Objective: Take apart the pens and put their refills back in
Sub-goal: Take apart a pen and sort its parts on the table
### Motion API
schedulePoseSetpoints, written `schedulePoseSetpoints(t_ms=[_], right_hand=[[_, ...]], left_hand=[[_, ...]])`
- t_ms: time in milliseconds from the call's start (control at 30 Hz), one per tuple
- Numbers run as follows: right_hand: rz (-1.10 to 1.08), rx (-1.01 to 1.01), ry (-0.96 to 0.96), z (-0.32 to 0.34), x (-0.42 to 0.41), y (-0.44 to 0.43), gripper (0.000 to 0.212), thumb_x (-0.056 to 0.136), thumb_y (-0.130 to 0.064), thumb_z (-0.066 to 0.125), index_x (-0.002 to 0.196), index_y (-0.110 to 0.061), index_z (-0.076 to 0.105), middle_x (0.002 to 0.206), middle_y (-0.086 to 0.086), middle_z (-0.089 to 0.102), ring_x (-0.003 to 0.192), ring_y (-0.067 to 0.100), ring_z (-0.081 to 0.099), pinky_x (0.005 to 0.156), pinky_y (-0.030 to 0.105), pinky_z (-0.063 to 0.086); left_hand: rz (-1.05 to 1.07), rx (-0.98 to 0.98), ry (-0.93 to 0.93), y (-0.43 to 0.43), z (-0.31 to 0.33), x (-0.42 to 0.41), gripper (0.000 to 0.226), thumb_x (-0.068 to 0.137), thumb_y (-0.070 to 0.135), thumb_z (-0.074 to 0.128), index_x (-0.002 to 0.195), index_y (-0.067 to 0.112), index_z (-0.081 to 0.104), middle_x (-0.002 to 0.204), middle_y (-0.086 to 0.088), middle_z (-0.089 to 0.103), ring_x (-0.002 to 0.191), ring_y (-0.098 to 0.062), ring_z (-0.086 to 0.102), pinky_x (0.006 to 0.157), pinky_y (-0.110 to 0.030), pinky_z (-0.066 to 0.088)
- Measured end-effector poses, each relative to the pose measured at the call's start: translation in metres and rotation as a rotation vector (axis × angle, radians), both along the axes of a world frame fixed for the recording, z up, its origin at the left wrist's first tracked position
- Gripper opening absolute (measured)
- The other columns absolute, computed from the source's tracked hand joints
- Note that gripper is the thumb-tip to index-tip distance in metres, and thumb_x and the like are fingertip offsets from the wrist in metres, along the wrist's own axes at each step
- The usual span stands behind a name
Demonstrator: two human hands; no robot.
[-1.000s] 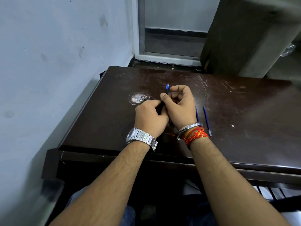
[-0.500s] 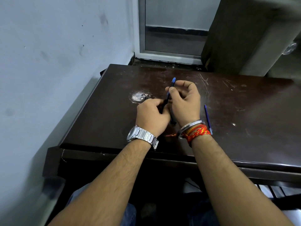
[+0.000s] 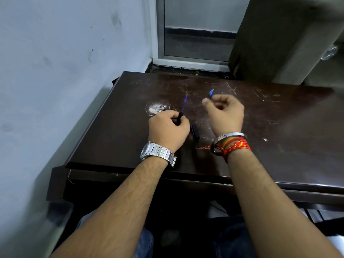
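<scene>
My left hand (image 3: 168, 130) grips a dark pen barrel (image 3: 180, 117) above the brown table (image 3: 279, 146). A thin blue refill (image 3: 184, 102) sticks up out of the barrel, pointing away from me. My right hand (image 3: 225, 114) is held apart to the right and pinches the pen's small blue tip piece (image 3: 210, 94) between thumb and forefinger. A dark pen part (image 3: 195, 132) lies on the table between my two wrists. The pens seen earlier at the right are hidden behind my right hand.
A grey wall runs along the table's left edge. A pale worn patch (image 3: 156, 108) marks the tabletop just beyond my left hand. A window frame (image 3: 186, 60) and a dark cabinet (image 3: 270, 34) stand behind the table. Bare tabletop stretches to the right.
My hands were together on one pen. They have pulled apart: the right hand took the blue tip piece to the right, and the refill now shows above the barrel in the left hand.
</scene>
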State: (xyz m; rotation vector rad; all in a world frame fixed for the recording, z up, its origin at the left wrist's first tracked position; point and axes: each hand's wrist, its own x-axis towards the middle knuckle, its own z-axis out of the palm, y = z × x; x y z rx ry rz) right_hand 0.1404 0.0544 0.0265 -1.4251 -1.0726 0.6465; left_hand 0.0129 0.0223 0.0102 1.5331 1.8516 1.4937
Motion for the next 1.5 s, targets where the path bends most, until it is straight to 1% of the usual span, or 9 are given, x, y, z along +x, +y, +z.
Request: schedulePoseSetpoints(t_ms=[200,300,433,633,767,900,1067,1400,1500], right_hand=[[0.186,-0.412,-0.531,-0.008,0.010,0.001,0.006,0.079,-0.017,0.073,0.074,-0.016,0.074,0.081,0.003,0.070,0.076,0.014,0.062,0.066,0.021,0.045],[0.195,-0.484,-0.575,-0.008,0.010,0.000,0.012,0.083,-0.015,0.069,0.081,-0.006,0.076,0.087,0.012,0.070,0.060,0.008,0.049,0.053,0.017,0.040],[0.195,-0.507,-0.580,-0.010,0.007,-0.001,0.016,0.084,-0.016,0.066,0.085,-0.003,0.075,0.095,0.017,0.069,0.066,0.018,0.058,0.062,0.024,0.047],[0.164,-0.436,-0.581,-0.012,0.008,-0.001,0.024,0.084,-0.022,0.065,0.077,-0.001,0.074,0.077,0.011,0.071,0.056,0.010,0.052,0.048,0.018,0.042],[0.111,-0.250,-0.456,-0.009,0.003,-0.001,0.030,0.086,-0.038,0.063,0.064,-0.017,0.070,0.061,-0.006,0.066,0.058,0.004,0.058,0.062,0.023,0.049],[0.348,-0.207,-0.102,-0.008,-0.011,-0.002,0.038,0.086,-0.045,0.066,0.067,-0.012,0.072,0.065,0.006,0.071,0.060,0.012,0.060,0.067,0.038,0.054],[0.351,-0.140,-0.189,-0.010,-0.017,-0.004,0.020,0.082,-0.030,0.072,0.061,-0.028,0.072,0.060,-0.011,0.070,0.062,0.003,0.063,0.067,0.027,0.054],[0.038,0.119,0.170,0.008,0.002,-0.001,0.018,0.091,-0.026,0.066,0.078,-0.015,0.072,0.062,-0.001,0.067,0.054,0.010,0.061,0.056,0.028,0.057],[0.114,0.025,0.107,0.003,0.003,-0.001,0.019,0.090,-0.024,0.069,0.073,-0.017,0.072,0.056,-0.004,0.064,0.049,0.006,0.059,0.052,0.022,0.054]], left_hand=[[0.038,-0.053,-0.015,0.001,-0.001,-0.001,0.013,0.075,0.024,0.069,0.062,0.021,0.072,0.043,0.018,0.052,0.046,0.007,0.053,0.052,0.004,0.034],[0.022,-0.073,-0.013,0.001,-0.002,-0.001,0.012,0.076,0.024,0.070,0.065,0.021,0.073,0.045,0.018,0.053,0.047,0.009,0.055,0.051,0.004,0.034],[0.012,-0.092,0.015,0.001,-0.004,-0.001,0.013,0.076,0.025,0.070,0.066,0.019,0.073,0.048,0.018,0.054,0.050,0.006,0.054,0.052,0.003,0.036],[-0.006,-0.097,0.015,0.002,-0.004,-0.001,0.011,0.076,0.026,0.071,0.068,0.019,0.074,0.049,0.018,0.055,0.053,0.006,0.056,0.050,0.004,0.036],[-0.010,-0.086,0.026,0.002,-0.004,0.000,0.008,0.075,0.026,0.072,0.071,0.021,0.076,0.048,0.020,0.053,0.050,0.009,0.053,0.050,0.005,0.035],[-0.047,-0.076,0.075,0.001,-0.003,0.000,0.010,0.074,0.027,0.070,0.070,0.019,0.075,0.047,0.018,0.053,0.051,0.001,0.054,0.052,0.001,0.037],[-0.087,-0.081,0.101,0.000,-0.004,0.002,0.014,0.076,0.025,0.068,0.067,0.015,0.072,0.046,0.013,0.054,0.051,-0.010,0.059,0.052,-0.008,0.041],[0.021,-0.228,0.033,0.003,-0.002,-0.003,0.027,0.075,0.031,0.059,0.060,0.009,0.063,0.049,0.002,0.057,0.048,-0.010,0.053,0.037,-0.011,0.033],[-0.007,-0.129,-0.053,0.003,0.002,-0.003,0.017,0.073,0.031,0.065,0.061,0.019,0.067,0.051,0.014,0.059,0.055,0.006,0.056,0.046,-0.003,0.036]])
